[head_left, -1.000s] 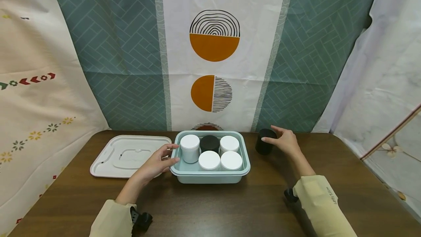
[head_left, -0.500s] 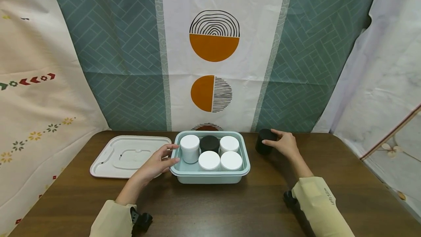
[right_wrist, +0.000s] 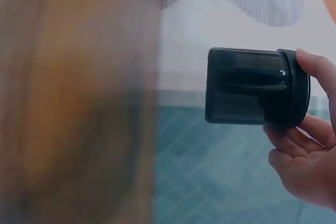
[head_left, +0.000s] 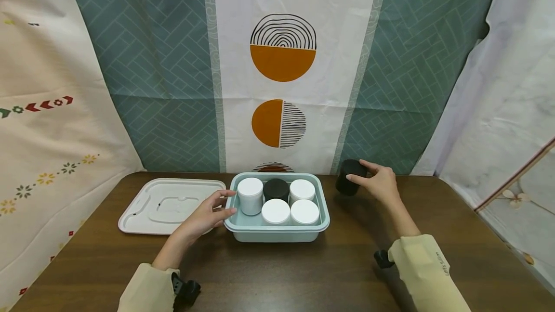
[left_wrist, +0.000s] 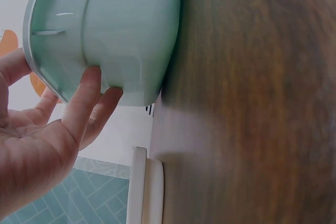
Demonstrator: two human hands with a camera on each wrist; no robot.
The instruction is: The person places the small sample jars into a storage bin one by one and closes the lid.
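A black lidded jar (right_wrist: pixel 247 86) is pinched at its lid end by my right hand (head_left: pixel 381 184), thumb on one side and fingers on the other. In the right wrist view a gap shows between the jar's base and the table. My left hand (head_left: pixel 210 213) grips the left rim of a pale green plastic tub (head_left: pixel 277 235); in the left wrist view some fingertips (left_wrist: pixel 92 74) press its outer wall. Inside the tub stand several white-lidded jars (head_left: pixel 276 211) and one black jar (head_left: pixel 276 188). The white jar (head_left: pixel 250 196) at the back left stands tallest.
A white tub lid (head_left: pixel 173 206) lies flat on the brown wooden table (head_left: pixel 277 278), left of the tub. Patterned cloths (head_left: pixel 173 61) hang behind the table and at both sides.
My right hand has closed its pinch on the black jar and raised it off the table, tilting it slightly. The left hand and the tub have stayed put.
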